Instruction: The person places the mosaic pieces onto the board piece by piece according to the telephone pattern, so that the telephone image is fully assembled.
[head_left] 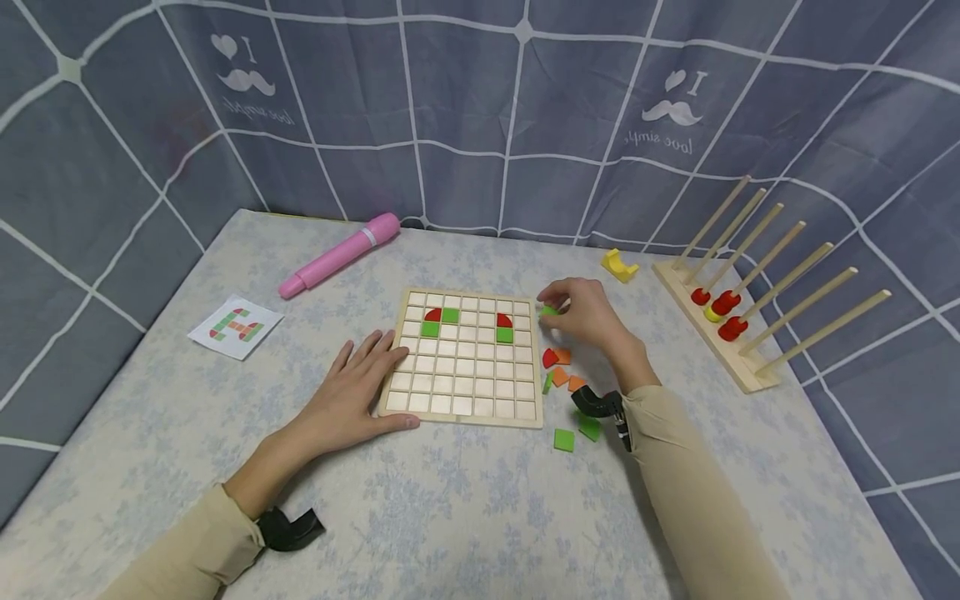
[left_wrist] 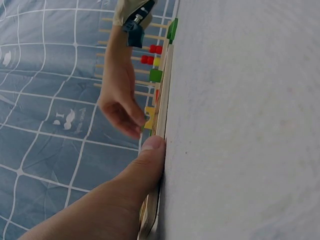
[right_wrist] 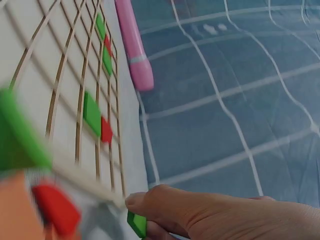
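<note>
R hand [head_left: 583,310] pinches 1 green tile [head_left: 550,311] nr R edge of board [head_left: 465,365], 3 green squares [head_left: 505,335] & 2 red wedges [head_left: 504,321] on it; L hand [head_left: 348,400], fingers extended, touches L edge; pattern card [head_left: 236,327] in head vw only

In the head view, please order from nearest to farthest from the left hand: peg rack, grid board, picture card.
1. Grid board: touching the left hand, on its right.
2. Picture card: apart, to its left.
3. Peg rack: far right side.

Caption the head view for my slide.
Left hand against a gridded board, right hand pinching a green tile beside it.
</note>
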